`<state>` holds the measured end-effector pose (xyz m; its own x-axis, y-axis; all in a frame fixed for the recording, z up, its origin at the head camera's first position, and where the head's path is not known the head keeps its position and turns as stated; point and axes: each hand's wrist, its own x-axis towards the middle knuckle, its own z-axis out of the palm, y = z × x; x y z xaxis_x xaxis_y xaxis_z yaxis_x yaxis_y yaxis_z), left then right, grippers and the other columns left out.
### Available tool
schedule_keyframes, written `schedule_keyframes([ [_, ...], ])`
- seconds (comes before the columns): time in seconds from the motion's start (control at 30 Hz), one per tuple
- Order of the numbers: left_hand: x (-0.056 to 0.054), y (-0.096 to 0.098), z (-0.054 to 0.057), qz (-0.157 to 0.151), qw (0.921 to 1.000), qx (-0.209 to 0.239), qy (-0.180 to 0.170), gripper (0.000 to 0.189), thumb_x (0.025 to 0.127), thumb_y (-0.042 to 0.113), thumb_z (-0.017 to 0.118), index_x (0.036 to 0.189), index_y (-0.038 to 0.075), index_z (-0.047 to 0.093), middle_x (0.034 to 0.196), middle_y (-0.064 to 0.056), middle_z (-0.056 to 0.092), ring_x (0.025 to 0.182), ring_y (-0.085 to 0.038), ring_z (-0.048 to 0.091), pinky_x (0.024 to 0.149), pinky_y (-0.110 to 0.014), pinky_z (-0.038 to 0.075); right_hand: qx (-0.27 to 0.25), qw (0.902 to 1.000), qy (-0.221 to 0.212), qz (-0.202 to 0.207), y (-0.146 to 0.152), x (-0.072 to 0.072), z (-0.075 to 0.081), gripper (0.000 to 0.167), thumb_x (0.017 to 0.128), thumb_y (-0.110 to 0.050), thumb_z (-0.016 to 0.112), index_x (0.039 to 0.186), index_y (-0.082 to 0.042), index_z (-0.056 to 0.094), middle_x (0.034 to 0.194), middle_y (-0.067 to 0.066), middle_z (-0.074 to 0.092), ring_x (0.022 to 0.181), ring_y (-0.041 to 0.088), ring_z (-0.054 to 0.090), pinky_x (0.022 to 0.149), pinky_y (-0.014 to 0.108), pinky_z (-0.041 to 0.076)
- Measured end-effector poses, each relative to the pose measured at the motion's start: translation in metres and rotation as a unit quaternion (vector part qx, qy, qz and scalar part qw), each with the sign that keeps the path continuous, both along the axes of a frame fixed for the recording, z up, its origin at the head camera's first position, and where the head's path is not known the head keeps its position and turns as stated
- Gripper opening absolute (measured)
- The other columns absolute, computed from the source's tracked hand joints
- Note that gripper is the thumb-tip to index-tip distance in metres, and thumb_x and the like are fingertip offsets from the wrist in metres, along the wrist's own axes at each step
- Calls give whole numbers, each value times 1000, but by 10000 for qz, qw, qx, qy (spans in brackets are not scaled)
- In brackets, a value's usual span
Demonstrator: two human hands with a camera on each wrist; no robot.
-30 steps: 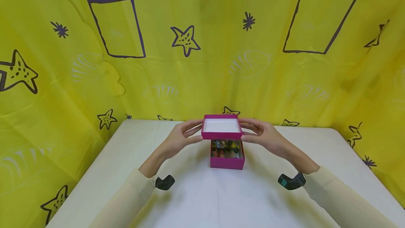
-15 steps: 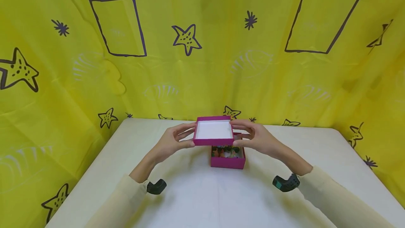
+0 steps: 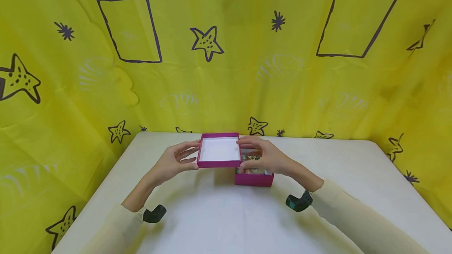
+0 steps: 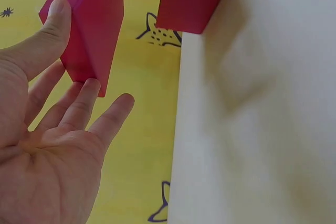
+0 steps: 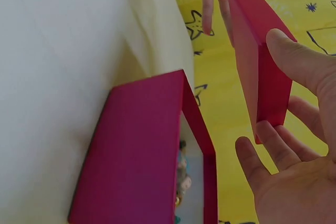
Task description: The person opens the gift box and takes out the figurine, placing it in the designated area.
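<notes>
Between both hands a magenta box lid (image 3: 219,149) is held up above the table, its white inside facing the head camera. The left hand (image 3: 173,161) grips the lid's left side with thumb and fingers. On the opposite side, the right hand (image 3: 265,156) pinches the lid the same way. Both wrist views show thumbs and fingertips on the lid's edges. Behind the right hand, a magenta box (image 3: 253,180) stands on the table, its top uncovered. Small colourful figures (image 5: 185,179) lie inside it, partly hidden by the hand and lid.
The white table (image 3: 226,218) spreads around the box. A yellow curtain (image 3: 240,81) printed with stars, fish and frames hangs behind and at both sides. Dark devices are worn at the left wrist (image 3: 154,213) and right wrist (image 3: 298,201).
Both hands have carried the lid left and slightly down, from over the box to its left side. The box has stayed in place.
</notes>
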<state>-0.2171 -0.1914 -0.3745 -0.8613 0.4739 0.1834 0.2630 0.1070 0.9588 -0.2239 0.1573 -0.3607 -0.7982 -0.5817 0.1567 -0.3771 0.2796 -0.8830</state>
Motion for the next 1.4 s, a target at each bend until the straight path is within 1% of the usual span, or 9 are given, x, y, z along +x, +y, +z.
schedule_keyframes([
  [0.17, 2, -16, -1, 87, 9999, -128, 46, 66, 83, 3, 84, 143, 2, 57, 158, -13, 46, 141, -40, 47, 101, -39, 51, -46, 9998, -31, 176, -17, -4, -2, 68, 87, -13, 84, 147, -7, 53, 154, 12, 46, 137, 42, 50, 110, 57, 42],
  [0.27, 2, -26, -2, 91, 9999, -139, 8, 66, 83, 3, 84, 143, 2, 56, 159, -13, 44, 141, -42, 45, 99, -38, 52, -14, 9999, -113, 117, -28, -5, -3, 68, 87, -14, 85, 147, -9, 54, 152, 12, 48, 135, 44, 51, 104, 52, 50],
  [0.33, 2, -34, -1, 101, 9998, -163, -38, 66, 84, 4, 83, 144, 3, 56, 159, -12, 44, 142, -42, 44, 97, -36, 53, 25, 9998, -189, 40, -35, -6, -3, 68, 87, -17, 85, 148, -11, 54, 152, 12, 49, 133, 45, 53, 96, 47, 56],
  [0.4, 3, -41, -2, 124, 9997, -208, -49, 67, 85, 5, 83, 145, 3, 55, 159, -12, 44, 142, -41, 44, 96, -35, 54, 53, 9998, -168, 8, -42, -6, -4, 69, 87, -18, 85, 149, -12, 53, 152, 12, 49, 133, 43, 54, 94, 46, 57],
  [0.57, 5, -57, -4, 193, 9990, -396, -23, 68, 85, 8, 84, 146, 4, 54, 159, -12, 44, 142, -38, 44, 96, -34, 54, 67, 10000, 34, 14, -59, -6, -9, 68, 87, -17, 84, 147, -9, 54, 151, 10, 50, 137, 33, 53, 105, 48, 49],
  [0.7, 8, -69, -6, 219, 9985, -496, -65, 69, 85, 7, 83, 147, 3, 53, 160, -14, 42, 142, -36, 44, 96, -33, 54, 64, 10000, 37, -26, -72, -4, -13, 67, 86, -16, 85, 146, -8, 55, 151, 9, 50, 137, 31, 53, 106, 43, 49],
  [0.9, 9, -84, -11, 214, 9980, -587, -97, 69, 86, 5, 82, 147, 1, 51, 162, -16, 38, 142, -31, 46, 97, -31, 53, 31, 9999, -134, -99, -89, -1, -16, 69, 85, -15, 86, 146, -8, 55, 152, 7, 50, 137, 28, 53, 106, 41, 49],
  [1.07, 11, -93, -14, 237, 9970, -711, -199, 70, 86, 6, 82, 148, 1, 50, 162, -19, 36, 142, -34, 44, 97, -30, 53, 42, 9994, -324, -115, -101, 1, -24, 69, 86, -14, 85, 147, -8, 53, 153, 7, 48, 138, 28, 52, 107, 40, 49],
  [1.4, 14, -106, -20, 228, 9949, -796, -568, 72, 88, 7, 80, 151, 0, 45, 164, -21, 32, 145, -42, 36, 98, -30, 53, -188, 9983, -540, -82, -121, 4, -39, 68, 85, -3, 83, 146, 2, 51, 153, 16, 46, 136, 37, 52, 106, 45, 49],
])
